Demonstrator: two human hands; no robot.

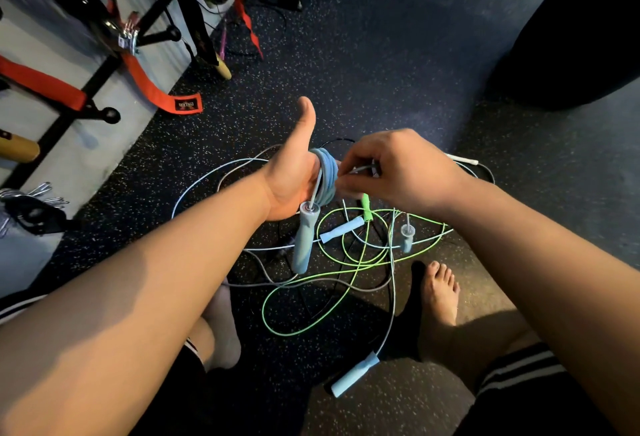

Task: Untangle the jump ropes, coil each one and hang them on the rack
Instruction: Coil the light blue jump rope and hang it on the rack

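1. The left hand (292, 176) is raised above the floor (381, 65) at the middle of the scene, palm turned right and thumb straight up.
2. A blue coil (328, 172) of jump rope is wound in several turns round this hand, below the thumb. Its fingers are hidden behind the coil and the other hand, so I cannot tell whether they are curled or straight.
3. From the coil a short length of cord drops to a blue handle (304, 238), which hangs just below the left palm, nearer than the coil.
4. The right hand (398, 169) is just right of the coil, knuckles up and fingers curled. It pinches a pale cord (362, 169) that runs left to the coil.
5. Under and nearer than both hands, the tangle of ropes lies on the floor. A green rope (346, 262) loops across it, with its green handle (366, 207) just below the right hand.
6. A grey rope (311, 283) crosses the green one on the near side.
7. A light-blue handle (341, 229) lies beside the hanging one, and another light-blue handle (355, 378) lies nearest, between the person's legs.
8. A white handle (462, 158) shows on the floor beyond the right wrist.
9. The rack (104, 113), black bars with knobbed pegs, stands far left against the wall, well apart from both hands, with an orange strap (149, 82) hanging on it.
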